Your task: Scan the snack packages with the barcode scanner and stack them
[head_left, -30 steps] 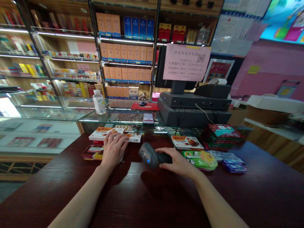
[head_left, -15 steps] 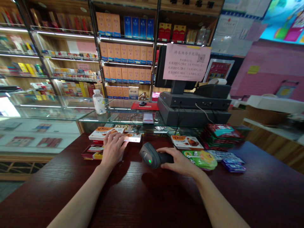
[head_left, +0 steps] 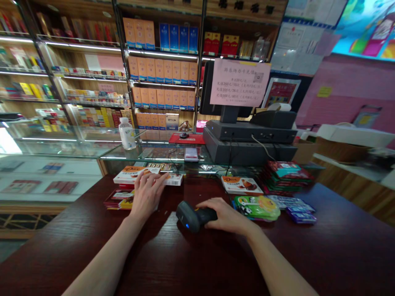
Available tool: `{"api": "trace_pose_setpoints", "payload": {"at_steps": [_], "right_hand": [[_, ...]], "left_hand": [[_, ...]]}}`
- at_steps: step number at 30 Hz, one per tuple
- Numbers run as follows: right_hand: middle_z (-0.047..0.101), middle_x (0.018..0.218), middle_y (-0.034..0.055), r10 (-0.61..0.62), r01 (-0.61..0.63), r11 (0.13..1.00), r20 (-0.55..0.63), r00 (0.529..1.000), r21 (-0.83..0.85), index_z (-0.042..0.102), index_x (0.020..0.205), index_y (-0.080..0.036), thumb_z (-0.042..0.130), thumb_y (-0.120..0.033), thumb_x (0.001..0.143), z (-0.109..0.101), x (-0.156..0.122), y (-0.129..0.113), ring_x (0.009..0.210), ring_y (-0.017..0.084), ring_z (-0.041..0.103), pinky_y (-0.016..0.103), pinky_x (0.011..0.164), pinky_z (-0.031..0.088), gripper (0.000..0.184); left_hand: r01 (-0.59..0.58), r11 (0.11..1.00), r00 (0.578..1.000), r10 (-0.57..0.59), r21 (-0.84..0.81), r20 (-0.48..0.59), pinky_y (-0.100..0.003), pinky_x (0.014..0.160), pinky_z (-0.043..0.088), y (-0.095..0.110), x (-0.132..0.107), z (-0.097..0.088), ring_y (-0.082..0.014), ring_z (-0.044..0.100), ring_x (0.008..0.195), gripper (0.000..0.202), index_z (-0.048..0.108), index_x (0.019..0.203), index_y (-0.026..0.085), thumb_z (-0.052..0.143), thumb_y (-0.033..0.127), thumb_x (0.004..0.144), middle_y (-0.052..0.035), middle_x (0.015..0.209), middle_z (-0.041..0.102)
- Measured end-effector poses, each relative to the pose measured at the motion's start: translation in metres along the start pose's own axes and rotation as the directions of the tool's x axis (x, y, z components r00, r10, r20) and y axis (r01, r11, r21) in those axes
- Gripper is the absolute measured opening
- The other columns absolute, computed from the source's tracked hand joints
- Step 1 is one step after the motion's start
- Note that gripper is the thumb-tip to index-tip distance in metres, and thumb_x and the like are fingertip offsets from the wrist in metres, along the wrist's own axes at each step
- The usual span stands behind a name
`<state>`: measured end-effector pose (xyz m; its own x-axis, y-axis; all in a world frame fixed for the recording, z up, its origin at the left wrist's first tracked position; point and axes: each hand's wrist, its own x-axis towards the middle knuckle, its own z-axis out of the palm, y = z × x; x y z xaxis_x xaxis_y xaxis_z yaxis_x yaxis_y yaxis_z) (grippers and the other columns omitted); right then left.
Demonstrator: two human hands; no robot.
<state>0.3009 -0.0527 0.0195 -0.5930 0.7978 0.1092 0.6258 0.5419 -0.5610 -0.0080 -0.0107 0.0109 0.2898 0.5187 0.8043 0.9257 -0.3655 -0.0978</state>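
My left hand [head_left: 148, 194] lies with its fingers over the near edge of an orange-and-white snack box [head_left: 135, 174] on the dark wooden counter [head_left: 92, 255]. A flatter stack of red packets [head_left: 119, 200] sits partly under that palm. My right hand [head_left: 224, 216] is shut around the black grip of a handheld barcode scanner [head_left: 189, 216], whose head points left, with a blue light showing. Just right of it lie a green snack bag [head_left: 257, 207] and another orange-and-white box [head_left: 242, 186].
Blue gum packs [head_left: 300, 215] and a stack of red-green packets [head_left: 285, 174] lie at right. Behind stands a glass display case [head_left: 160, 154], holding a plastic bottle [head_left: 127, 133] on top, beside a black till terminal [head_left: 247, 148]. Lit shelves of boxes rise behind.
My right hand and the scanner have moved down and slightly left, toward me, and the scanner's light has gone from green to blue. My left hand has stayed on the box.
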Motion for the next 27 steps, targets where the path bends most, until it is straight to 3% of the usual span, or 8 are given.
{"api": "trace_pose_setpoints", "payload": {"at_steps": [8,12,15,18,22,27], "right_hand": [[0.069,0.126,0.0029,-0.02,0.021,1.0,0.033,0.999,-0.011,0.065,0.126,-0.027,0.082,-0.027,0.07,0.001,0.002,-0.001,0.12,0.027,0.058,0.041,0.108,0.034,0.059],[0.068,0.129,0.004,-0.012,0.01,0.999,0.044,0.999,0.037,0.063,0.132,-0.029,0.083,-0.04,0.071,-0.006,-0.001,-0.004,0.121,0.029,0.057,0.043,0.108,0.037,0.066],[0.065,0.133,0.0062,0.035,-0.029,0.989,-0.041,0.999,0.147,0.062,0.134,-0.028,0.071,-0.046,0.084,-0.009,-0.003,-0.001,0.124,0.028,0.057,0.044,0.109,0.039,0.055],[0.064,0.137,0.0074,0.119,-0.057,0.96,-0.214,0.969,0.274,0.063,0.132,-0.025,0.062,-0.041,0.09,-0.005,0.001,0.01,0.127,0.027,0.057,0.045,0.113,0.038,0.045],[0.06,0.141,0.0106,0.26,-0.072,0.874,-0.338,0.904,0.48,0.06,0.136,-0.022,0.066,-0.042,0.086,0.007,0.012,0.03,0.13,0.026,0.057,0.046,0.114,0.039,0.055],[0.054,0.147,0.013,0.388,-0.026,0.697,-0.347,0.854,0.716,0.06,0.136,-0.022,0.078,-0.052,0.072,0.013,0.021,0.041,0.136,0.029,0.051,0.049,0.117,0.036,0.072]], "left_hand": [[0.0,1.0,0.999,0.0,-0.006,0.033,-0.052,0.11,0.034,0.002,0.0,-0.003,-0.0255,0.058,0.104,0.03,0.067,0.123,0.033,0.052,0.029,0.097,-0.0062,0.108,0.067],[-0.014,0.999,0.999,0.015,-0.04,0.041,-0.053,0.113,0.03,0.004,0.002,-0.008,-0.0239,0.06,0.105,0.031,0.065,0.124,0.033,0.051,0.027,0.097,-0.0048,0.111,0.068],[-0.043,0.996,0.999,0.044,-0.073,0.016,-0.051,0.114,0.028,0.005,0.003,-0.01,-0.023,0.061,0.106,0.03,0.066,0.122,0.033,0.051,0.025,0.098,-0.0042,0.112,0.069],[-0.069,0.991,0.997,0.065,-0.114,-0.039,-0.049,0.116,0.026,0.006,0.004,-0.009,-0.0208,0.064,0.103,0.028,0.066,0.119,0.032,0.051,0.024,0.098,-0.0032,0.109,0.07],[-0.09,0.983,0.993,0.076,-0.161,-0.092,-0.047,0.116,0.027,0.006,0.005,-0.009,-0.0185,0.066,0.101,0.026,0.066,0.117,0.031,0.052,0.022,0.098,-0.0026,0.108,0.07],[-0.122,0.971,0.987,0.097,-0.205,-0.13,-0.047,0.116,0.028,0.009,0.005,-0.011,-0.0175,0.065,0.105,0.027,0.065,0.118,0.03,0.053,0.019,0.097,-0.003,0.11,0.07]]}}
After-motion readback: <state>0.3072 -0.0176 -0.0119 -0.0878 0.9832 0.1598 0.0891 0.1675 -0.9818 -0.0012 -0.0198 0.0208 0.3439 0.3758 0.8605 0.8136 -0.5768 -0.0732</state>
